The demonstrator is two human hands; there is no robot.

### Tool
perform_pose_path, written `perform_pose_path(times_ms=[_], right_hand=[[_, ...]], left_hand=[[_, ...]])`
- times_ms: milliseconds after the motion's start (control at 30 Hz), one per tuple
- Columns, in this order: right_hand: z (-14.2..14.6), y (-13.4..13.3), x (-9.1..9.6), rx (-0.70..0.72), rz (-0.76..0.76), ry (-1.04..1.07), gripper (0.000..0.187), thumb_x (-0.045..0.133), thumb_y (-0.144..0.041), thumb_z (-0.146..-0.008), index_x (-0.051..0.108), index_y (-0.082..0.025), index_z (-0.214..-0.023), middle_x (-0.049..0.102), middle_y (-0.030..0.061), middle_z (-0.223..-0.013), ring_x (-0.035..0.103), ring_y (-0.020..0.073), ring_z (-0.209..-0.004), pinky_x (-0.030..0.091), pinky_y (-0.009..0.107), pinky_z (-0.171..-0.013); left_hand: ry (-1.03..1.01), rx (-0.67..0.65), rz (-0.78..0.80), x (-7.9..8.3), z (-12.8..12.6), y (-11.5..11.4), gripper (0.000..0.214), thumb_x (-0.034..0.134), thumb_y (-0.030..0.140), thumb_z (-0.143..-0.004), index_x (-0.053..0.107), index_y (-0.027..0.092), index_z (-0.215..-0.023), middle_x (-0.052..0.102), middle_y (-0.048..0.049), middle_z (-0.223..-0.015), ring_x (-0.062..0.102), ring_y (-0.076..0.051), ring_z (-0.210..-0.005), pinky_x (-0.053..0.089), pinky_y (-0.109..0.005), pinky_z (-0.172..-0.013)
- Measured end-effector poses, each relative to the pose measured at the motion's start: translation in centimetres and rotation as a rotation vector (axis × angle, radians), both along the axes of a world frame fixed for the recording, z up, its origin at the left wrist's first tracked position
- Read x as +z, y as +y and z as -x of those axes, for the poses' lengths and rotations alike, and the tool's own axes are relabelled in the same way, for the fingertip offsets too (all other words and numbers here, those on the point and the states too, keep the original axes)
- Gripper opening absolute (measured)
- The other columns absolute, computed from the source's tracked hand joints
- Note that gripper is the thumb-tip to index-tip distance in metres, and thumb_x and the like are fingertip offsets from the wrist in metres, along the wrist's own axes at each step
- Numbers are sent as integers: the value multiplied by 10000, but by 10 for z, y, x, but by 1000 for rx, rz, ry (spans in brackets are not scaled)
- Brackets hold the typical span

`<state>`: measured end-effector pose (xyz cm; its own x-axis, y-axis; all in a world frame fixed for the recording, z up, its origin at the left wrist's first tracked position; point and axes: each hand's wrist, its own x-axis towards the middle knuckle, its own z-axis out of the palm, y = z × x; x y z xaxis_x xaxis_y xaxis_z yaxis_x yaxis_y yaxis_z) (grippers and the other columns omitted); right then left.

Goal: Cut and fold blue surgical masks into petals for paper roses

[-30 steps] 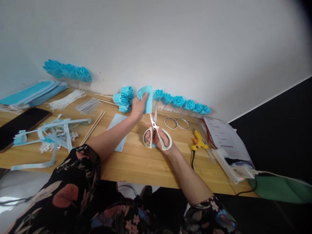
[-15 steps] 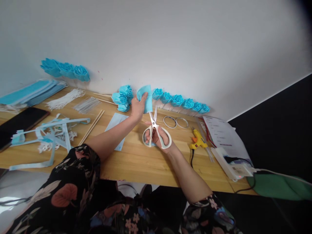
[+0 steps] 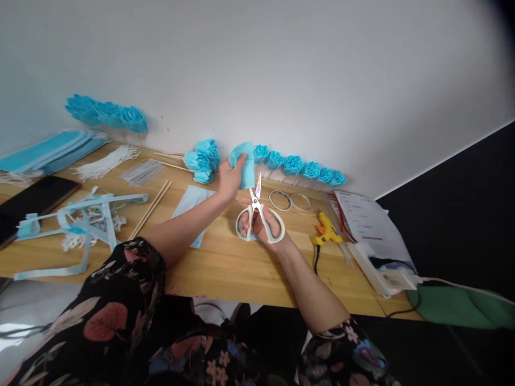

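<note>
My left hand (image 3: pixel 232 177) pinches a piece of blue mask fabric (image 3: pixel 247 170), which is held up off the table with its top curling over. My right hand (image 3: pixel 263 228) grips white-handled scissors (image 3: pixel 256 203) through the loops. Their blades are spread and point up at the fabric's lower edge. One blade tip meets or lies behind that edge; I cannot tell which. A flat pale blue sheet (image 3: pixel 193 203) rests on the table under my left forearm. Just left of the fabric lies a bunch of blue fabric flowers (image 3: pixel 204 161).
Blue flowers (image 3: pixel 292 164) line the wall on the right, with more flowers (image 3: pixel 108 113) at far left. A yellow glue gun (image 3: pixel 328 229), tape rings (image 3: pixel 280 200) and a power strip (image 3: pixel 372 268) sit right. Left are cut strips (image 3: pixel 86 214), sticks (image 3: pixel 152 210), masks (image 3: pixel 56 150) and a phone (image 3: pixel 36 206).
The blue fabric and my left hand have shifted slightly right and down. The scissors have moved a little right and up, with the blades a bit closer together.
</note>
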<state>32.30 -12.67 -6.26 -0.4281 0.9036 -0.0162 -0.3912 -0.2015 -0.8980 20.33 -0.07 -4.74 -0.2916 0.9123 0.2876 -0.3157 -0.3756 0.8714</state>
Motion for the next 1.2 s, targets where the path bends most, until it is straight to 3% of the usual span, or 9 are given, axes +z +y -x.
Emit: perform_pose_path(times_ms=[367, 700, 1200], right_hand=[[-2, 2, -1, -43, 3, 40, 592, 640, -682, -809, 638, -228, -1189, 609, -3, -731, 569, 158, -609, 506, 306, -574], [4, -1, 0, -120, -3, 72, 567, 649, -706, -797, 661, -226, -1099, 521, -29, -669, 462, 121, -557, 437, 267, -508], [3, -2, -3, -176, -18, 9, 610, 666, -711, -789, 652, -210, -1136, 493, -66, -562, 453, 107, -451, 422, 245, -436]], left_hand=[[-55, -46, 51, 2, -4, -6, 354, 742, 500, -814, 644, 161, -791, 624, -7, -717, 574, -136, -674, 488, -256, -666], [-127, -52, 53, -1, -5, -1, 382, 776, 510, -769, 645, 153, -803, 622, 2, -722, 554, -119, -656, 479, -244, -653], [-166, -74, 79, -2, -6, 3, 311, 778, 427, -788, 621, 159, -775, 595, 19, -683, 538, -102, -624, 463, -232, -624]])
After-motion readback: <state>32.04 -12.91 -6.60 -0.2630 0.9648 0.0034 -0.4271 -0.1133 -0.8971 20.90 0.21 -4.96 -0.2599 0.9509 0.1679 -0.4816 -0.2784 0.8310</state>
